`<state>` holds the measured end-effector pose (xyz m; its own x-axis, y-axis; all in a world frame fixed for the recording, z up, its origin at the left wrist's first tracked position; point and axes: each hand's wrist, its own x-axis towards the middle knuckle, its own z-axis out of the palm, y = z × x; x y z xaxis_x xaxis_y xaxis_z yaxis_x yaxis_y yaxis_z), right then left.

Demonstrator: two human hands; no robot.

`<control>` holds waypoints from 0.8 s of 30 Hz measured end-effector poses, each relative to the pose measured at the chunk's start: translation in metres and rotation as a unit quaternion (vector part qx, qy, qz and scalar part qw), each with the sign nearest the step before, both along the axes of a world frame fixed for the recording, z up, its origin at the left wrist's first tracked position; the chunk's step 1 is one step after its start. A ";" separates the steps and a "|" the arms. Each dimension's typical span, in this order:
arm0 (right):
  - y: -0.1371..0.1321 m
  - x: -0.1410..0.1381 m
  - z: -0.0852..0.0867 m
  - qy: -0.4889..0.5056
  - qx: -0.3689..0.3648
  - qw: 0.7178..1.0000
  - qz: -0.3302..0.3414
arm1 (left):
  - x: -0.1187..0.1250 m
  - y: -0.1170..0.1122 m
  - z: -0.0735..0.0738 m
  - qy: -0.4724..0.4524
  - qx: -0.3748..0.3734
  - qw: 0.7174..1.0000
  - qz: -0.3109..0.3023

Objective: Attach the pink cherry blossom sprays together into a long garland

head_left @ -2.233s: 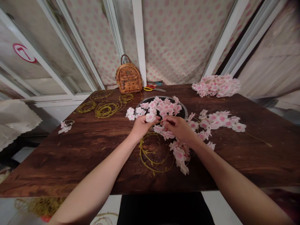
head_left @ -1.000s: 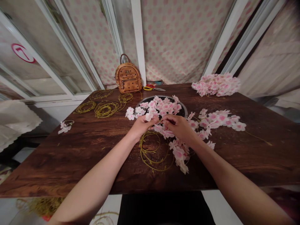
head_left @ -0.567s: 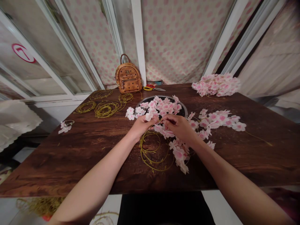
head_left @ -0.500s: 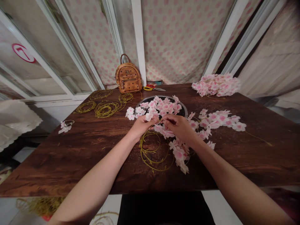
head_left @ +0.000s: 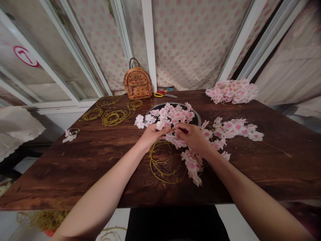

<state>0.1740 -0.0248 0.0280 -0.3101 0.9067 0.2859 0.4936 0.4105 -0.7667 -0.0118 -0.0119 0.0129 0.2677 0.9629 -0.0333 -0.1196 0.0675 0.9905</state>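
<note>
Pink and white artificial blossoms (head_left: 178,113) lie heaped over a dark round inset with a grey rim (head_left: 199,117) in the table. At the near side of this heap, my left hand (head_left: 154,134) is closed on a green vine stem, its thumb and fingers pinched together. Close beside it on the right, my right hand (head_left: 189,134) is also pinched; its fingertips meet at the stem, but the small part between them is hidden. From under my hands a coiled green vine (head_left: 163,182) hangs down onto the tabletop. A blossom strand (head_left: 193,165) trails below my right wrist.
Several vine coils (head_left: 114,117) lie at the back left, near a small brown backpack (head_left: 137,83) and scissors (head_left: 165,95). A blossom bunch (head_left: 232,91) sits at the back right. One flower sprig (head_left: 69,135) lies at left. More blossoms (head_left: 237,128) spread to the right.
</note>
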 end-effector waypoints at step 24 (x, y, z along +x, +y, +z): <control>0.001 0.001 -0.001 0.013 -0.004 1.000 -0.013 | 0.000 0.000 0.001 0.013 0.027 0.999 0.013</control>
<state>0.1752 -0.0240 0.0273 -0.2786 0.9165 0.2870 0.4837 0.3921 -0.7825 -0.0120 -0.0114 0.0144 0.2426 0.9700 0.0117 -0.0952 0.0118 0.9954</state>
